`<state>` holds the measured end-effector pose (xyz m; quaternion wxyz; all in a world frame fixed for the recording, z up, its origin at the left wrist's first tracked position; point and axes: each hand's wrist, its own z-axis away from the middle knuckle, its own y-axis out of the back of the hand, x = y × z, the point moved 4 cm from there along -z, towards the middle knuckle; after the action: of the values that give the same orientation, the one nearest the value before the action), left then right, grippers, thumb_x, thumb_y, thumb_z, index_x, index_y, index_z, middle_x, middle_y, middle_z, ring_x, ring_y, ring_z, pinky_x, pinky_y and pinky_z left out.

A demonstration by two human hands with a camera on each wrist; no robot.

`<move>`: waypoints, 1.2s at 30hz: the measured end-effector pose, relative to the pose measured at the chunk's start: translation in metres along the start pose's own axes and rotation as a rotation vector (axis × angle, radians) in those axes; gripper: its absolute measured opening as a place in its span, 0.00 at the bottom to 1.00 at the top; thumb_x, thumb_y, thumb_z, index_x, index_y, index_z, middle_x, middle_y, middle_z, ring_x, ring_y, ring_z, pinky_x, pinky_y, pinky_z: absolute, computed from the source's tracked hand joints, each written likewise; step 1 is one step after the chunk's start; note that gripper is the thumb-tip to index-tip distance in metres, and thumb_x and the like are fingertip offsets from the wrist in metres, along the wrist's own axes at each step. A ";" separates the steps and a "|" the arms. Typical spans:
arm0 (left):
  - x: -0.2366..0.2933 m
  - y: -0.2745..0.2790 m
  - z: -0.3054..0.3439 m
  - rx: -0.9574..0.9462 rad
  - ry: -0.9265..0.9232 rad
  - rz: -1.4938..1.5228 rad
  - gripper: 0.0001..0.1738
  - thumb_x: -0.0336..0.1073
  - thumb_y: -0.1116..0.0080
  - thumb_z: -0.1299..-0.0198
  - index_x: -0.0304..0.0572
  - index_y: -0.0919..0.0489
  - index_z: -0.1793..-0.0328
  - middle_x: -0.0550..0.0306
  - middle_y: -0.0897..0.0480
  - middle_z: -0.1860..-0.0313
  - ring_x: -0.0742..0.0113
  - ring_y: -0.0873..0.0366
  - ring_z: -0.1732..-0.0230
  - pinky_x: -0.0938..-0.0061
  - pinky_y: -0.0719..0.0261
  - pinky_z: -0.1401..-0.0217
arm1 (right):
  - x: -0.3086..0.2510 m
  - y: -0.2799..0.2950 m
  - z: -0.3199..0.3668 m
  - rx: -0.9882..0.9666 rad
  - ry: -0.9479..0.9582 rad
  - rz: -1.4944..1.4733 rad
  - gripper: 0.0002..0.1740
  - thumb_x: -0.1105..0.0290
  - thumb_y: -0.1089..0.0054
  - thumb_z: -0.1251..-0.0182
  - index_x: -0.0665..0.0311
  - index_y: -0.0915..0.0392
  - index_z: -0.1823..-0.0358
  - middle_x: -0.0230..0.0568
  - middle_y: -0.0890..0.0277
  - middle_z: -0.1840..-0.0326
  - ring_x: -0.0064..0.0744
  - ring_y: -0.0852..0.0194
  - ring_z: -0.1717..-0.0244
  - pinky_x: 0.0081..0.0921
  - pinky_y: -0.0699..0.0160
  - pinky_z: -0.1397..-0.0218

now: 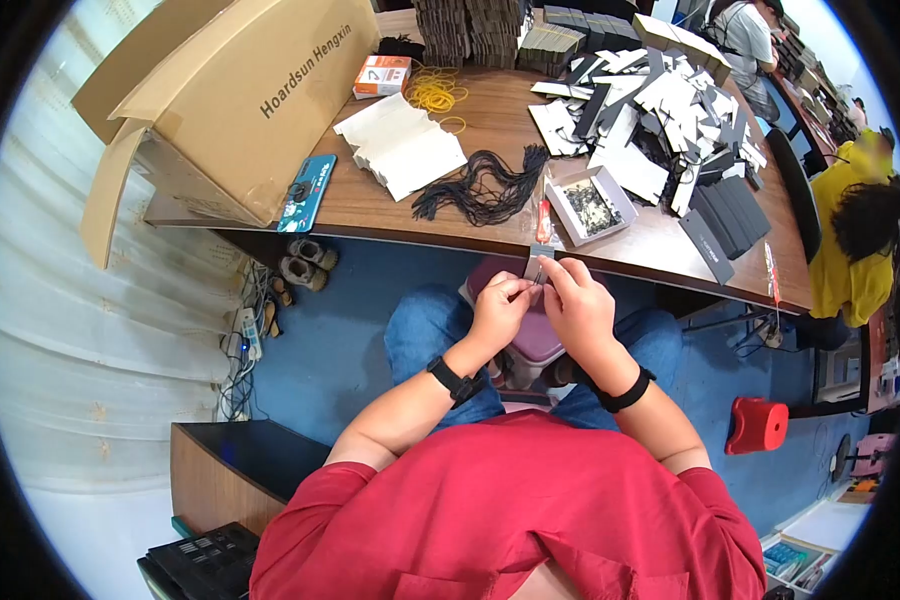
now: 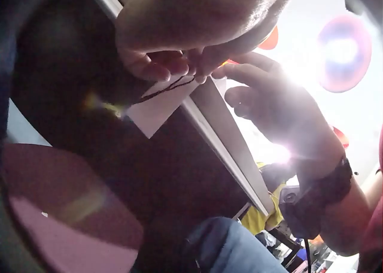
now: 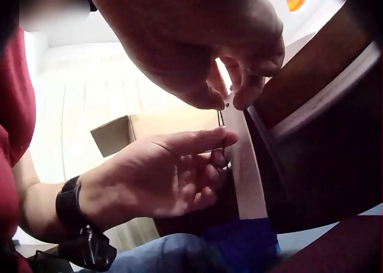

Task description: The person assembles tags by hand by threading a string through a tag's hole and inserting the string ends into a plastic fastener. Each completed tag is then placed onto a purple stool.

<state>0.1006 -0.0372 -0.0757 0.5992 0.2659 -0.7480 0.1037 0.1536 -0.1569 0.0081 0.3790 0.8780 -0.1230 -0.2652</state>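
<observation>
Just in front of the table edge, both hands meet at a small hang tag (image 1: 537, 264), dark on one face and pale on the other. My right hand (image 1: 582, 308) pinches the tag's upper end between thumb and fingers, beside a small hole seen in the right wrist view. From below, my left hand (image 1: 498, 312) pinches a thin black cord (image 3: 222, 118) between thumb and forefinger. In the left wrist view the cord (image 2: 163, 92) runs across the pale face of the tag (image 2: 153, 116). Fingers hide part of the cord near the hole.
Behind the hands, a small white box (image 1: 625, 206) holds little black pieces. A bundle of black cords (image 1: 480, 190) lies left of it, near white folded card (image 1: 402, 148). Loose tags (image 1: 625, 150) are heaped behind; stacked dark tags (image 1: 735, 215) lie right. A cardboard box (image 1: 240, 110) stands left.
</observation>
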 end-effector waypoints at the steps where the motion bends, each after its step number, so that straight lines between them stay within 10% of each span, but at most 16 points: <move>1: -0.002 0.000 0.000 -0.001 0.011 0.007 0.07 0.29 0.40 0.44 0.31 0.18 0.62 0.53 0.24 0.70 0.64 0.25 0.68 0.74 0.28 0.65 | -0.001 0.000 -0.002 -0.030 -0.043 -0.039 0.20 0.74 0.40 0.49 0.55 0.23 0.52 0.38 0.26 0.60 0.41 0.22 0.72 0.33 0.23 0.70; 23: 0.002 0.001 0.002 -0.044 0.078 -0.049 0.07 0.26 0.42 0.45 0.33 0.19 0.60 0.51 0.22 0.68 0.60 0.22 0.66 0.73 0.24 0.63 | -0.010 0.003 -0.017 -0.091 -0.105 -0.076 0.15 0.74 0.42 0.50 0.60 0.26 0.58 0.43 0.29 0.58 0.48 0.24 0.67 0.39 0.24 0.67; 26: 0.001 -0.001 0.003 -0.032 -0.006 -0.019 0.06 0.25 0.44 0.43 0.30 0.19 0.61 0.59 0.23 0.70 0.74 0.26 0.70 0.80 0.28 0.67 | -0.011 0.003 -0.018 -0.077 -0.067 -0.075 0.14 0.75 0.42 0.49 0.61 0.26 0.59 0.42 0.29 0.60 0.47 0.24 0.67 0.38 0.24 0.66; 36: -0.014 -0.004 0.016 -0.151 0.315 0.325 0.08 0.28 0.48 0.36 0.33 0.19 0.62 0.60 0.17 0.68 0.77 0.24 0.66 0.82 0.28 0.61 | 0.011 -0.011 -0.009 -0.014 -0.200 -0.179 0.07 0.75 0.36 0.48 0.62 0.25 0.67 0.38 0.26 0.70 0.35 0.23 0.72 0.26 0.25 0.70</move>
<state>0.0914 -0.0438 -0.0936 0.7021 0.0770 -0.6839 0.1828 0.1681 -0.1493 0.0010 0.3456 0.8520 -0.0796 -0.3850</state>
